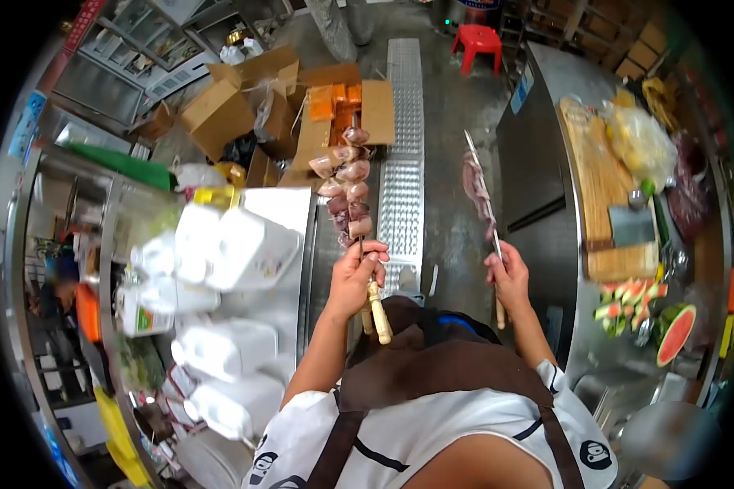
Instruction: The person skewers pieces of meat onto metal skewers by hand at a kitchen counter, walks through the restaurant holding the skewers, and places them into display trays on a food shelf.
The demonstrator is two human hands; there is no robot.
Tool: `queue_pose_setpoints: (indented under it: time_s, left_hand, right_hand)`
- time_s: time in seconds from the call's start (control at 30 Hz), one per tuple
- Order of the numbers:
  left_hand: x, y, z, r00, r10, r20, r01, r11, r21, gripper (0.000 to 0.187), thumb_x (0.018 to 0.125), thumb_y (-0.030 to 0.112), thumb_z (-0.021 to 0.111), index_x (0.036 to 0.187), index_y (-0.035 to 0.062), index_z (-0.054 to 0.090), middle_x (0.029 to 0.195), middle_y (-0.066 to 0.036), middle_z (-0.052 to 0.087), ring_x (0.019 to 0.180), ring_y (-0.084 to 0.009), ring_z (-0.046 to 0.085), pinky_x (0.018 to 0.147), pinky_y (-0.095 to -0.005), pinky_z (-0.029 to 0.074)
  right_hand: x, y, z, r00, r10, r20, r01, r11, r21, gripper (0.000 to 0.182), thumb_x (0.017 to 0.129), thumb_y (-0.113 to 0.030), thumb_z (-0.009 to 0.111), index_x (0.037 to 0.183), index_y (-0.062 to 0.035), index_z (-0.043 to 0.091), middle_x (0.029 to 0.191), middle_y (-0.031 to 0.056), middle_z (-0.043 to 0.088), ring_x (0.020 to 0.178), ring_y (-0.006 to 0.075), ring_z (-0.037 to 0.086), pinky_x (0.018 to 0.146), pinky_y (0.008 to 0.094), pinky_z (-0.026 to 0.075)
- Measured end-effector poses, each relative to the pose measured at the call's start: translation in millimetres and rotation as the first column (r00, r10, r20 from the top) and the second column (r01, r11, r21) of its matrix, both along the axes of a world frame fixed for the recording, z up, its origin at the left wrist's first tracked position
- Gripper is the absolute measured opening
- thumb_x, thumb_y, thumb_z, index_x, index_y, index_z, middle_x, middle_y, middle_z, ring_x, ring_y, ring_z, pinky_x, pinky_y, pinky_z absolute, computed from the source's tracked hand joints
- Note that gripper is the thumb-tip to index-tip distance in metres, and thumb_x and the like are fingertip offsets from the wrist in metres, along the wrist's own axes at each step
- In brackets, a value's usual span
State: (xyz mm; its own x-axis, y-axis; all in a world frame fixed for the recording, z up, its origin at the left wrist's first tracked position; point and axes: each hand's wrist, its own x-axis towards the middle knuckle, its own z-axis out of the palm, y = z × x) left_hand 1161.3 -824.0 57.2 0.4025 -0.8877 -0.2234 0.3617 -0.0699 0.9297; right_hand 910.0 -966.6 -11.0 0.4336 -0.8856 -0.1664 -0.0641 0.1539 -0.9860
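Observation:
My left hand (351, 284) is closed around meat skewers, with two turned wooden handles (378, 314) sticking out below the fist. Chunks of pale and dark raw-looking meat (352, 171) are threaded above it, pointing away from me. In my right hand (510, 282) is another meat skewer (475, 181), held upright and leaning slightly left. Its metal tip is bare, thin strips of meat hang along the shaft, and the wooden handle shows beneath the hand. The two hands are apart, in front of a brown apron (440, 376).
White plastic jugs (249, 248) crowd the left counter. Open cardboard boxes (375, 110) lie ahead beside a metal floor grate (403, 196). On the right counter are a wooden cutting board (587, 163), a cleaver (631, 226) and cut watermelon (675, 336). A red stool (476, 39) stands farther off.

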Motion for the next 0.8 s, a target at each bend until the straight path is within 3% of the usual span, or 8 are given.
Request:
queue_pose_setpoints:
  time_s: [0.17, 0.37, 0.43, 0.53, 0.63, 0.8]
  left_hand:
    - [82.6, -140.8, -21.1, 0.996, -0.052, -0.072, 0.049, 0.998, -0.034, 0.014, 0.089, 0.006, 0.043, 0.101, 0.0012, 0.05, 0.082, -0.005, 0.052, 0.059, -0.0106, 0.049, 0.054, -0.0224, 0.041]
    - [147.5, -290.7, -60.9, 0.995, -0.01, -0.1, 0.017, 0.997, 0.074, 0.014, 0.087, 0.005, 0.043, 0.097, -0.0001, 0.051, 0.08, -0.006, 0.053, 0.06, -0.0098, 0.049, 0.055, -0.0232, 0.043]
    - [168.6, -336.1, -74.2, 0.998, 0.001, -0.058, 0.005, 0.994, 0.106, 0.013, 0.087, 0.005, 0.042, 0.096, 0.0009, 0.052, 0.079, -0.005, 0.053, 0.06, -0.0093, 0.049, 0.056, -0.0236, 0.043]
    - [204.0, -413.7, -76.0, 0.999, 0.039, 0.007, -0.04, 0.992, 0.12, 0.012, 0.088, 0.007, 0.043, 0.093, 0.002, 0.053, 0.07, -0.002, 0.052, 0.06, -0.009, 0.049, 0.056, -0.0228, 0.042]
    - [240.6, -480.6, -68.1, 0.995, 0.051, 0.086, -0.066, 0.981, 0.182, 0.012, 0.089, 0.008, 0.044, 0.091, 0.0026, 0.053, 0.066, -0.001, 0.051, 0.06, -0.0092, 0.049, 0.055, -0.0221, 0.041]
    - [320.2, -574.2, -72.5, 0.969, 0.248, 0.008, -0.247, 0.961, 0.122, 0.011, 0.088, 0.003, 0.043, 0.092, 0.0024, 0.053, 0.071, -0.004, 0.054, 0.058, -0.0106, 0.051, 0.053, -0.0231, 0.043]
  right_hand:
    - [43.4, -103.8, 31.7, 0.995, -0.093, -0.039, 0.096, 0.993, 0.071, 0.031, 0.087, -0.005, 0.048, 0.117, 0.0008, 0.043, 0.079, 0.0043, 0.055, 0.052, 0.0069, 0.047, 0.045, 0.0189, 0.038]
    - [97.4, -248.0, 26.2, 0.979, -0.19, -0.074, 0.193, 0.981, 0.031, 0.034, 0.087, -0.003, 0.048, 0.12, 0.0008, 0.041, 0.079, 0.0063, 0.056, 0.051, 0.007, 0.047, 0.044, 0.0183, 0.038]
    - [117.0, -303.0, 17.4, 0.982, -0.156, -0.109, 0.163, 0.985, 0.063, 0.035, 0.087, -0.004, 0.048, 0.121, 0.001, 0.041, 0.08, 0.0065, 0.056, 0.051, 0.0071, 0.047, 0.044, 0.0186, 0.038]
    - [165.5, -410.6, 8.0, 0.988, -0.151, -0.007, 0.152, 0.987, 0.057, 0.035, 0.087, -0.005, 0.049, 0.12, 0.0009, 0.041, 0.08, 0.0073, 0.057, 0.05, 0.0072, 0.046, 0.044, 0.0194, 0.039]
    - [224.0, -516.0, 8.7, 0.999, -0.038, -0.007, 0.038, 0.995, 0.09, 0.034, 0.087, -0.006, 0.048, 0.12, -0.0009, 0.042, 0.08, 0.007, 0.057, 0.05, 0.0072, 0.046, 0.044, 0.0201, 0.039]
    - [351.9, -661.0, 20.3, 0.996, 0.073, 0.057, -0.078, 0.993, 0.089, 0.031, 0.087, -0.004, 0.046, 0.119, -0.0024, 0.042, 0.079, 0.0057, 0.056, 0.05, 0.0072, 0.046, 0.045, 0.0208, 0.04]
